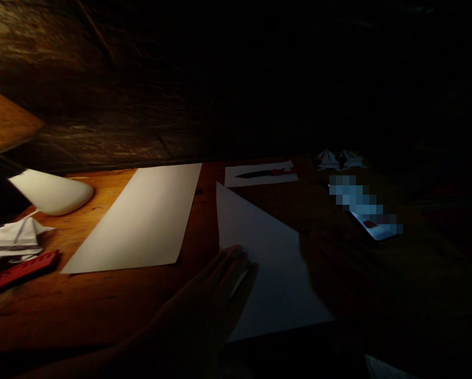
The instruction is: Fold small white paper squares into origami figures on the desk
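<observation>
A white sheet folded into a triangle (pixel 267 263) lies on the dim wooden table (pixel 113 300) in front of me. My left hand (pixel 216 295) rests flat on its left lower part, fingers stretched out together and pointing away from me, holding nothing. A dark shape (pixel 318 268) covers the triangle's right edge; it may be my right hand, but the shadow hides its fingers.
A flat white sheet (pixel 141 216) lies to the left. A white lamp head (pixel 50 192), a folded paper figure (pixel 14 239) and a red flat object (pixel 20 271) sit at far left. Farther back are a knife on paper (pixel 259 173), folded paper pieces (pixel 338 158) and a lit phone (pixel 362 208).
</observation>
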`<state>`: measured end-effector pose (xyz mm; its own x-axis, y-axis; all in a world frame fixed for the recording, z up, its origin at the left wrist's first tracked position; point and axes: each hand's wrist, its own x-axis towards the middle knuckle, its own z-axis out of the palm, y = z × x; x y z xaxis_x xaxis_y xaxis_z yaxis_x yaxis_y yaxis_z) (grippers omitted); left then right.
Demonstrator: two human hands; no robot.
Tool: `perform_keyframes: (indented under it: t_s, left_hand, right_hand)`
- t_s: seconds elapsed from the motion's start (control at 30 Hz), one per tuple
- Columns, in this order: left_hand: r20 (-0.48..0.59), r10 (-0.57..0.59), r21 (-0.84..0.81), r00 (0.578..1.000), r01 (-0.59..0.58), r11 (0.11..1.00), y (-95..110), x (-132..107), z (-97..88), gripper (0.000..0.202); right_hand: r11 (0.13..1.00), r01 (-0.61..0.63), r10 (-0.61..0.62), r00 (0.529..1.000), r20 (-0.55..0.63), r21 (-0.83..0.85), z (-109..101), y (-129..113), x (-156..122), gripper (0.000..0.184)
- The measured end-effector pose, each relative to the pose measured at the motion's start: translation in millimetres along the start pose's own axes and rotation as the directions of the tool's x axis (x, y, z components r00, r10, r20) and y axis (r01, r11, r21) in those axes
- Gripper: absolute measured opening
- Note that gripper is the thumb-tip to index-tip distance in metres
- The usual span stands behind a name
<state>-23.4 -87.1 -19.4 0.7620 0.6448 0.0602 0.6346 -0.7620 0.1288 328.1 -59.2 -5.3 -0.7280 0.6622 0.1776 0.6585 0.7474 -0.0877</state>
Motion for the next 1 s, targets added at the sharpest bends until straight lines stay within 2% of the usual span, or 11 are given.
perform_keyframes:
  t_s: [0.07,0.1,0.17,0.23,0.3,0.4,0.47,0.53,0.7,0.83,1.0]
  left_hand:
    - [0.013,-0.062,0.013,0.998,0.062,0.998,16,7,4.2,0.131]
    - [0.008,-0.105,0.020,0.994,0.105,0.994,23,11,3.6,0.127]
    - [0.003,-0.161,0.029,0.987,0.161,0.987,32,17,-1.1,0.103]
    - [-0.061,-0.174,0.037,0.983,0.177,0.984,35,18,-7.2,0.081]
    - [-0.143,-0.140,0.021,0.980,0.145,0.989,33,14,-11.4,0.076]
    - [-0.198,-0.118,-0.030,0.973,0.114,0.993,24,7,-13.0,0.068]
    - [-0.240,-0.125,-0.065,0.963,0.113,0.991,18,4,-13.4,0.062]
    - [-0.239,-0.145,-0.102,0.960,0.124,0.987,12,4,-14.4,0.059]
    - [-0.230,-0.123,-0.173,0.965,0.084,0.981,-3,0,-12.0,0.054]
    - [-0.292,-0.088,-0.201,0.952,0.029,0.979,-9,-1,-8.8,0.047]
    - [-0.308,-0.129,-0.266,0.943,0.045,0.963,-9,10,-18.8,0.026]
  right_hand:
    - [0.999,-0.001,0.001,1.000,-0.010,-0.035,9,-11,3,0.075]
    - [0.996,-0.008,0.006,1.000,-0.026,-0.090,13,-17,6,0.073]
    - [0.986,-0.027,0.014,0.997,-0.077,-0.166,21,-26,11,0.064]
    - [0.979,-0.018,-0.008,0.992,-0.128,-0.201,26,-30,14,0.058]
    - [0.983,0.012,-0.043,0.985,-0.166,-0.182,28,-28,14,0.055]
    - [0.995,0.032,-0.049,0.983,-0.177,-0.098,31,-15,11,0.054]
    - [0.999,0.002,-0.009,0.987,-0.158,-0.041,37,-3,9,0.053]
    - [1.000,-0.023,0.023,0.992,-0.124,0.005,46,12,8,0.049]
    - [0.992,0.065,-0.058,0.997,-0.059,0.112,65,41,9,0.049]
    - [0.975,0.042,-0.037,0.999,-0.030,0.217,66,50,14,0.046]
    - [0.947,-0.049,0.058,0.998,-0.018,0.317,68,55,27,0.035]
